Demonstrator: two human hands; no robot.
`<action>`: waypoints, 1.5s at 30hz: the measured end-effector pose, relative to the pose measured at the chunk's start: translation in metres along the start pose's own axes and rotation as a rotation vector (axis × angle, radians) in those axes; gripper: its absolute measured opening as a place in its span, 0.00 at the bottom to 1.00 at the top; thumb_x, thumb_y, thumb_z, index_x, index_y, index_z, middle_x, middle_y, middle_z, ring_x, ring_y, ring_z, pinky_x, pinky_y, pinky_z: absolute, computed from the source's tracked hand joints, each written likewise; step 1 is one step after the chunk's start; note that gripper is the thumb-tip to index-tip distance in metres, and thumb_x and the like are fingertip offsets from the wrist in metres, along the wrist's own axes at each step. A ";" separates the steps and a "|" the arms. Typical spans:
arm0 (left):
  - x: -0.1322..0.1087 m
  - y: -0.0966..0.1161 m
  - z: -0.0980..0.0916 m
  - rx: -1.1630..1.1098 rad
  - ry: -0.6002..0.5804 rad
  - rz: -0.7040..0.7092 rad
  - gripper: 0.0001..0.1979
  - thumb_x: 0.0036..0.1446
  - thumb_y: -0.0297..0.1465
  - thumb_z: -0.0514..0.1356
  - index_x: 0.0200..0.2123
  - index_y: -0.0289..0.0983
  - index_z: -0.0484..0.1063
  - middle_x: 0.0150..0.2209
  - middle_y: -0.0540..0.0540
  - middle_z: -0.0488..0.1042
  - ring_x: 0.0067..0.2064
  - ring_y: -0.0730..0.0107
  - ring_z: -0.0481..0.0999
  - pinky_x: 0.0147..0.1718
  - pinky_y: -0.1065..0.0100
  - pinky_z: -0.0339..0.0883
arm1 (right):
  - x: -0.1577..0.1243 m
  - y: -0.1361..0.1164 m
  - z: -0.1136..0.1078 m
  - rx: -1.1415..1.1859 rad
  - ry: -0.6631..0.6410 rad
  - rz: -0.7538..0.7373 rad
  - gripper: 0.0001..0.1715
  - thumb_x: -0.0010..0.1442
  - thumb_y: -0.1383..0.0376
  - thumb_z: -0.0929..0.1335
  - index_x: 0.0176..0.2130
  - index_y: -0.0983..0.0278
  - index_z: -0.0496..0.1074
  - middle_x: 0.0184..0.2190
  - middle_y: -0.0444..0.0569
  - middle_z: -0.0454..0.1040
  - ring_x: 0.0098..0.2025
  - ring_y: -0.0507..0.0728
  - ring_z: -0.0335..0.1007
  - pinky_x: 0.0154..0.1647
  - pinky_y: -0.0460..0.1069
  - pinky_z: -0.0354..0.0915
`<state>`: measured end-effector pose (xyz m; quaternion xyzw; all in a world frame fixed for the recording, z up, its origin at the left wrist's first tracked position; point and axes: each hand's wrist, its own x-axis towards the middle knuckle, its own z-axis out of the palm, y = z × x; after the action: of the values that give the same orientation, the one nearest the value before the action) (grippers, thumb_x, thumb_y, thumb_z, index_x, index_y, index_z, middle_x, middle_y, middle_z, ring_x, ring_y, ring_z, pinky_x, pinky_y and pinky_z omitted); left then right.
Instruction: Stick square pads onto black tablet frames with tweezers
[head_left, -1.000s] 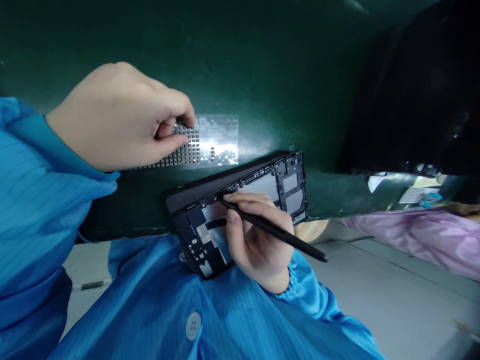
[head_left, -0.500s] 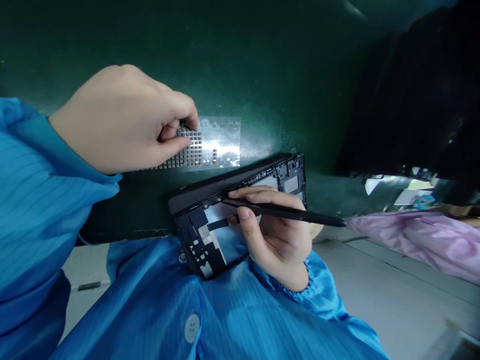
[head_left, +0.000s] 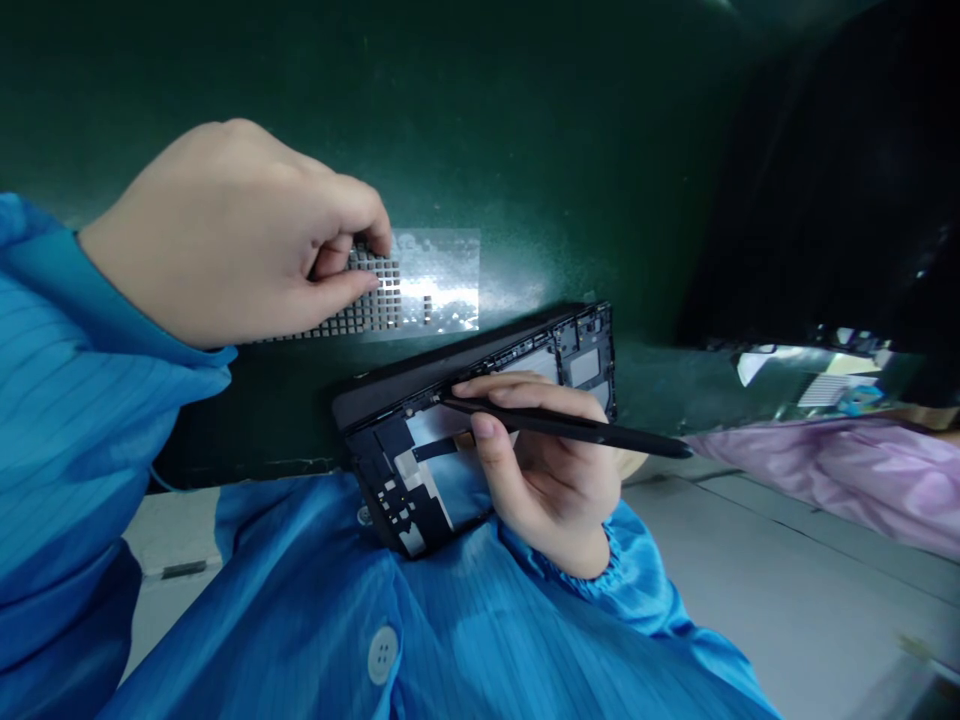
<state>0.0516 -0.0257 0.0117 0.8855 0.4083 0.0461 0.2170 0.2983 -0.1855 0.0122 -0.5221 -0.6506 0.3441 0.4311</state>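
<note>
My left hand (head_left: 225, 235) pinches the near edge of a clear sheet (head_left: 420, 285) carrying rows of small grey square pads, lying on the dark green mat (head_left: 525, 130). My right hand (head_left: 547, 470) grips thin black tweezers (head_left: 577, 428) like a pen, their tip touching the upper inner edge of a black phone frame (head_left: 480, 400). The frame rests tilted at the mat's front edge, its open inside facing me, with silver plates and a black flex strip showing. Both of my sleeves are blue.
A large black object (head_left: 840, 180) fills the upper right. Below it lie white and blue scraps (head_left: 825, 385) and a pink-sleeved arm of another person (head_left: 832, 470). A grey floor (head_left: 750, 580) shows under the table edge. My blue coat (head_left: 337, 620) covers the lower middle.
The tweezers swung from pointing down to the right to lying nearly level, and my right hand rolled with them. The left hand stayed on the pad sheet.
</note>
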 end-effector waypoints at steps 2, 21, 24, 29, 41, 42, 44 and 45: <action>0.000 0.000 0.000 0.002 -0.002 -0.003 0.30 0.68 0.49 0.45 0.51 0.42 0.82 0.31 0.48 0.77 0.32 0.67 0.71 0.40 0.62 0.61 | 0.000 0.000 0.001 -0.016 0.007 -0.016 0.22 0.65 0.79 0.73 0.55 0.62 0.74 0.46 0.52 0.84 0.51 0.58 0.86 0.52 0.57 0.84; -0.001 -0.001 0.000 -0.013 0.016 0.008 0.29 0.70 0.50 0.46 0.50 0.43 0.83 0.31 0.48 0.77 0.33 0.68 0.71 0.41 0.62 0.62 | -0.001 0.003 0.004 0.099 0.032 0.017 0.19 0.66 0.79 0.72 0.52 0.61 0.76 0.43 0.50 0.85 0.46 0.57 0.86 0.48 0.55 0.86; -0.002 0.000 0.000 -0.029 0.035 0.021 0.27 0.71 0.49 0.48 0.50 0.42 0.83 0.31 0.48 0.77 0.32 0.67 0.71 0.39 0.61 0.59 | -0.002 0.004 0.005 0.083 0.071 0.035 0.18 0.67 0.77 0.72 0.53 0.60 0.75 0.43 0.50 0.85 0.46 0.58 0.85 0.48 0.57 0.86; -0.002 0.000 0.001 -0.024 0.040 0.005 0.33 0.70 0.56 0.46 0.50 0.42 0.84 0.30 0.49 0.76 0.32 0.71 0.70 0.45 0.61 0.67 | -0.003 0.005 0.005 0.064 0.065 0.021 0.18 0.68 0.77 0.72 0.53 0.61 0.75 0.43 0.50 0.85 0.47 0.58 0.85 0.48 0.57 0.85; -0.001 0.000 0.001 -0.001 0.024 -0.005 0.33 0.70 0.54 0.45 0.51 0.42 0.83 0.31 0.48 0.77 0.33 0.69 0.71 0.45 0.60 0.68 | -0.003 0.000 -0.002 -0.178 -0.059 -0.166 0.22 0.63 0.77 0.73 0.54 0.61 0.75 0.45 0.54 0.85 0.47 0.61 0.86 0.46 0.59 0.84; -0.001 0.000 0.001 0.001 0.017 -0.002 0.32 0.70 0.53 0.45 0.51 0.42 0.83 0.32 0.47 0.78 0.33 0.68 0.72 0.46 0.59 0.69 | -0.002 -0.005 -0.006 -0.259 -0.131 -0.204 0.22 0.64 0.76 0.73 0.55 0.60 0.75 0.47 0.55 0.86 0.48 0.63 0.86 0.46 0.61 0.84; 0.000 -0.001 0.000 0.004 0.009 0.016 0.32 0.70 0.51 0.44 0.50 0.41 0.83 0.33 0.47 0.79 0.34 0.65 0.74 0.45 0.57 0.70 | 0.008 -0.014 -0.015 -0.330 -0.234 -0.228 0.21 0.65 0.75 0.73 0.55 0.59 0.75 0.50 0.57 0.86 0.51 0.65 0.86 0.48 0.63 0.85; 0.000 -0.001 -0.001 0.005 0.006 0.034 0.32 0.70 0.51 0.44 0.49 0.41 0.83 0.33 0.47 0.79 0.34 0.65 0.74 0.45 0.56 0.70 | 0.017 -0.017 -0.018 -0.304 -0.233 -0.216 0.21 0.65 0.75 0.73 0.55 0.60 0.75 0.50 0.56 0.86 0.52 0.64 0.86 0.48 0.62 0.85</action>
<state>0.0506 -0.0246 0.0117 0.8927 0.3939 0.0512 0.2128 0.3072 -0.1727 0.0382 -0.4650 -0.7925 0.2519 0.3036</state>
